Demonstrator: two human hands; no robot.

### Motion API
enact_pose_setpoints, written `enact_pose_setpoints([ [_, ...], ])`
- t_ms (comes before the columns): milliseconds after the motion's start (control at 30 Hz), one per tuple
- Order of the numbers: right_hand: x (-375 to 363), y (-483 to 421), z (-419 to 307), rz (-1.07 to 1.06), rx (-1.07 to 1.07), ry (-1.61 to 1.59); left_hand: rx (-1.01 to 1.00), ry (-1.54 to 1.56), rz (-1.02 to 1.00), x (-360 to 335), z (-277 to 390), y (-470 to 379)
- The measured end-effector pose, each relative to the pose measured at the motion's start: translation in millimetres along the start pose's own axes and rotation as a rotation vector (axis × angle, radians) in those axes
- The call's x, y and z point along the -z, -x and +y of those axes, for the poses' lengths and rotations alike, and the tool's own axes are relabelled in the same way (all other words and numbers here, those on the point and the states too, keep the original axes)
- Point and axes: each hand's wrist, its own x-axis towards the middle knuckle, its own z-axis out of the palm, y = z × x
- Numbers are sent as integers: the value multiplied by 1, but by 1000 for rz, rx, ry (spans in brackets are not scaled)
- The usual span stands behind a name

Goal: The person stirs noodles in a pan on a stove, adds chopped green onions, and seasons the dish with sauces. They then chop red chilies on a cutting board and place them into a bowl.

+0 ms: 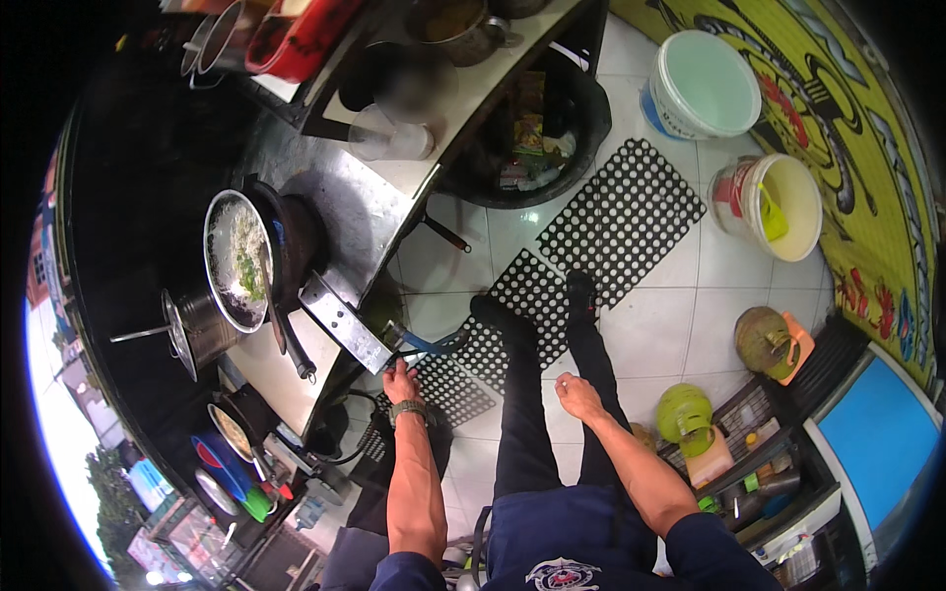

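Note:
My left hand (401,385), with a watch at its wrist, is at the lower end of the metal control panel (346,323) of a stove, by the blue gas hose (436,344); its fingertips are partly hidden, so its grip cannot be told. Over the floor tiles, my right hand (579,397) is loosely closed, with nothing visible in it. Up and left of my left hand, a wok (214,247) stands on the burner, holding pale shredded food (245,235) and chopped greens (253,275). A spatula (272,310) leans in the wok beside its handle.
A lidded metal pot (211,332) stands beside the wok. A black tub (480,177) with packets and waste sits under the counter. White buckets (709,85) line the patterned wall. Dotted mats (624,221) lie underfoot. Green gas cylinders (684,414) stand at right. A person's leg is at lower left.

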Motion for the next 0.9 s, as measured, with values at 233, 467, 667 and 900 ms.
enact_pose_setpoints([
  [233,2,-3,15,-11,-4,-68,13,-4,89,-5,0,4],
  [467,18,-3,14,-24,7,-51,-14,-34,116,-5,-3,-2],
  [667,32,3,21,94,79,42,201,117,7,1,-5,0],
  [900,56,20,10,85,103,306,274,216,-180,46,-8,41],
])
